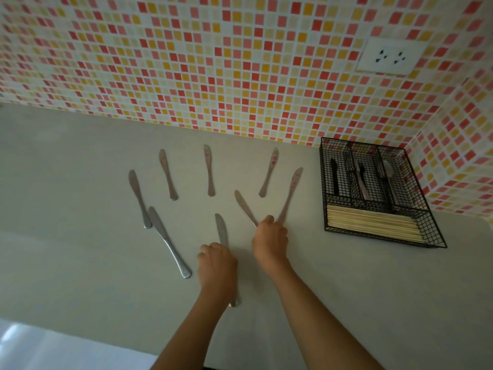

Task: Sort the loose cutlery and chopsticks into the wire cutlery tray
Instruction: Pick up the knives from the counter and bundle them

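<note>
Several steel table knives lie spread on the grey counter (80,196). My left hand (217,263) is curled over the handle of a serrated knife (221,229) near the front; the handle's tip shows under my wrist. My right hand (270,241) grips the handles of two knives, one (244,206) slanting left and one (292,189) slanting right. The black wire cutlery tray (324,182) stands at the right by the wall corner, with cutlery in its upright slots and a bundle of chopsticks (373,225) in its front compartment.
Five more knives lie loose: one long knife (168,240) at the front left, another (138,197) behind it, and three further back (168,173), (209,169), (269,172). A tiled wall with a socket (389,56) backs the counter.
</note>
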`<state>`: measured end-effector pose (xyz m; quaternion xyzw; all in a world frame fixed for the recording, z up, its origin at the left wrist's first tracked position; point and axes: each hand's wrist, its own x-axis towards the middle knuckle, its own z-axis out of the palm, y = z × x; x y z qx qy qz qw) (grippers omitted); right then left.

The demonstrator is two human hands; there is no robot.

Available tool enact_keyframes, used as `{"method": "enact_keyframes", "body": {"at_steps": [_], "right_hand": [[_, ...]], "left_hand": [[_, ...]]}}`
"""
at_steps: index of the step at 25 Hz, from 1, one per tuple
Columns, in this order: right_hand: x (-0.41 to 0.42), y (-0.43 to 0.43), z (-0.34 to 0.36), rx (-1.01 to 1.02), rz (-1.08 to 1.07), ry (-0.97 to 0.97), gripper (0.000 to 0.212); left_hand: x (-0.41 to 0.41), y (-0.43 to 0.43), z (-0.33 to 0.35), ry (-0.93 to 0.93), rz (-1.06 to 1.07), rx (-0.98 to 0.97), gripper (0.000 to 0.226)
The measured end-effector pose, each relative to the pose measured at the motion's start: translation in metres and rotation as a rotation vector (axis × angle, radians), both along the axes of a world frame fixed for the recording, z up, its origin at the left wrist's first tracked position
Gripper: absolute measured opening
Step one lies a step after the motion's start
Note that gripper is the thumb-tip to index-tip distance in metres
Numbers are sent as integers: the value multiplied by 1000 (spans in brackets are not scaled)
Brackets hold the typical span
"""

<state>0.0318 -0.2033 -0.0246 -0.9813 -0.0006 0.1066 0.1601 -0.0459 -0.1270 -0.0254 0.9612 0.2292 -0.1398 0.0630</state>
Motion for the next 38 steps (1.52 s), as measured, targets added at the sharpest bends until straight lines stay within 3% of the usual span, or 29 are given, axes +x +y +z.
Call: {"method": "enact_keyframes", "body": {"at_steps": [3, 6, 11, 15, 20, 26, 33, 36, 38], "right_hand": [[0, -1, -1, -22, -23, 56, 27], [5, -3, 3, 23, -35, 113, 30], [19, -22, 13, 371, -177, -23, 26], [41, -33, 12, 473, -362, -78, 24], [71, -27, 13, 381, -437, -78, 32], [87, -27, 0, 181, -420, 6, 32], [105, -28, -9, -76, -380, -12, 22], [108, -27, -5, -36, -397, 82, 26], [111, -30, 3, 94, -443, 158, 30]], "left_hand": [[4, 4, -4, 2, -31, 28, 33], [9, 8, -2, 0, 24, -75, 31], [27, 14, 9, -111, 234, -382, 14], [70, 8, 16, -212, 313, -714, 9], [148, -3, 26, -314, 142, -594, 21], [216, -20, 13, -236, 61, -450, 31], [235, -24, -4, -104, -225, -22, 34], [234, -18, 0, -66, -233, -42, 32], [232, -12, 4, -30, -202, -154, 31]]}}
